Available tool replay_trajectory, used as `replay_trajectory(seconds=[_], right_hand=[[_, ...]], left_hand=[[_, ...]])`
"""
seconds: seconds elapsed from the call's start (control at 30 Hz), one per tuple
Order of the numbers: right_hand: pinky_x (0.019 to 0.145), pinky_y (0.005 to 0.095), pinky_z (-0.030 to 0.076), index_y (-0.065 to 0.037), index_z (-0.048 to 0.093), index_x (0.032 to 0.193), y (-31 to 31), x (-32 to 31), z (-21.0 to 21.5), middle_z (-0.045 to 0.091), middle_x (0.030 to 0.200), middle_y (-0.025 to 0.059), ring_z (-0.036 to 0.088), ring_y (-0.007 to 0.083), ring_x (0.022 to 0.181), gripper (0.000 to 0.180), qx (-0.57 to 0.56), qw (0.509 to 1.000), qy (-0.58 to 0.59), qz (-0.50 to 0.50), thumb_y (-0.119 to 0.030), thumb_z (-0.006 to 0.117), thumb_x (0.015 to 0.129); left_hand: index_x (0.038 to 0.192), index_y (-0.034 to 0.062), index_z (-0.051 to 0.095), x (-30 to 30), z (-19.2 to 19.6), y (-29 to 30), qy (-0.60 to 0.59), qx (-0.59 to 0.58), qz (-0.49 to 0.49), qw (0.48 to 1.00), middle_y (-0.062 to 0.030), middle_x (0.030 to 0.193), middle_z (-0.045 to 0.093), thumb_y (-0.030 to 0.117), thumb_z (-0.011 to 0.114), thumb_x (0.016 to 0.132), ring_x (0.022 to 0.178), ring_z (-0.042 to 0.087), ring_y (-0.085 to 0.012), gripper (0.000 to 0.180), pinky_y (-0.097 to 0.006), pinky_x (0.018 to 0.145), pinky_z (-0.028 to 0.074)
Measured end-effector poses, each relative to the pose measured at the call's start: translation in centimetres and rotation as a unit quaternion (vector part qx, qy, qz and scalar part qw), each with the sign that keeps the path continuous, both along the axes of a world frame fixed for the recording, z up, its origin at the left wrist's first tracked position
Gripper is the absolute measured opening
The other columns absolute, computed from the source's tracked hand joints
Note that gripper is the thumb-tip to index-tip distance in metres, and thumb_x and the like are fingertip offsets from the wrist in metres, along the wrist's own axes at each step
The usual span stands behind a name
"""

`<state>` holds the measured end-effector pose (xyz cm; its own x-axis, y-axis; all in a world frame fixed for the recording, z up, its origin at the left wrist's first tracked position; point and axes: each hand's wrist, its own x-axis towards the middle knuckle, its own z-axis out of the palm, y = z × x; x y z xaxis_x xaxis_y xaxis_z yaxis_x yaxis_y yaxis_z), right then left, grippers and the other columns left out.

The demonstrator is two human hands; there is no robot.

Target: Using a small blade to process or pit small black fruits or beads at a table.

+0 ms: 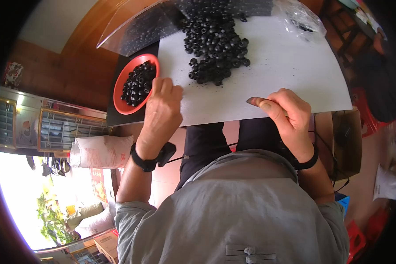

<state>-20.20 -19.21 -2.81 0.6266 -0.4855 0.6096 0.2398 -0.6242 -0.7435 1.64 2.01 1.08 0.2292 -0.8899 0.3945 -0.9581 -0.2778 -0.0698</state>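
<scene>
My left hand [164, 101] is beside the right rim of an orange-red bowl [118, 90], its fingers curled closed. Whatever they may hold is hidden from view. Small round black pieces [138, 83] partly fill the bowl. Over the table's near edge, my right hand [291, 115] is closed round a small blade [253, 101], whose dark tip sticks out to the left past thumb and forefinger. Beyond both hands lies a heap of black, bead-like round pieces [215, 44], several of them showing a hole.
The heap spreads over a white table board [286, 75] with dark specks around it. A clear plastic panel [141, 31] stands at the far left. Crumpled clear plastic bag [301, 20] lies far right. A cardboard box [347, 145] stands on the floor at right.
</scene>
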Motion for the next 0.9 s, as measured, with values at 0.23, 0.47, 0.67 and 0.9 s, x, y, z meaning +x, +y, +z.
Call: replay_trajectory(seconds=[0.23,0.47,0.67,0.9], right_hand=[[0.054,0.0328,0.041,-0.003,0.070,0.083,0.1,0.3,-0.1,0.061,0.067,0.0047,0.054,0.0177,0.058,0.018,-0.029,0.999,-0.012,-0.009,-0.014,0.079,0.094],[0.053,0.0329,0.039,-0.001,0.067,0.081,-0.1,0.3,0.9,0.059,0.066,0.0071,0.051,0.0165,0.056,0.022,0.001,1.000,0.030,-0.007,-0.014,0.079,0.095],[0.051,0.0324,0.039,0.000,0.066,0.080,0.9,1.0,2.0,0.058,0.064,0.0086,0.050,0.0162,0.053,0.024,0.038,0.997,0.059,0.014,-0.015,0.079,0.095],[0.049,0.0332,0.038,-0.002,0.065,0.079,0.4,0.9,1.6,0.058,0.062,0.0086,0.049,0.0178,0.050,0.028,0.034,0.997,0.074,0.003,-0.020,0.079,0.096]], left_hand=[[0.102,-0.0032,0.064,-0.7,-0.7,1.2,0.002,-0.040,0.017,0.999,-0.0167,0.100,0.057,-0.010,0.066,0.081,0.096,0.055,-0.0379,0.022,-0.047,0.082,0.051],[0.107,-0.0017,0.074,-1.8,0.6,-0.2,0.247,-0.112,-0.028,0.962,-0.0125,0.094,0.065,-0.002,0.068,0.093,0.088,0.062,-0.0257,0.016,-0.033,0.079,0.054],[0.127,-0.0051,0.071,-5.1,-1.0,-3.5,0.745,-0.212,-0.109,0.623,-0.0092,0.099,0.068,0.002,0.062,0.104,0.078,0.062,-0.0134,0.026,-0.026,0.067,0.053],[0.127,-0.0043,0.070,-5.5,-2.5,-4.9,0.821,-0.207,-0.161,0.507,-0.0115,0.104,0.069,0.004,0.063,0.104,0.083,0.065,-0.0179,0.026,-0.029,0.066,0.054]])
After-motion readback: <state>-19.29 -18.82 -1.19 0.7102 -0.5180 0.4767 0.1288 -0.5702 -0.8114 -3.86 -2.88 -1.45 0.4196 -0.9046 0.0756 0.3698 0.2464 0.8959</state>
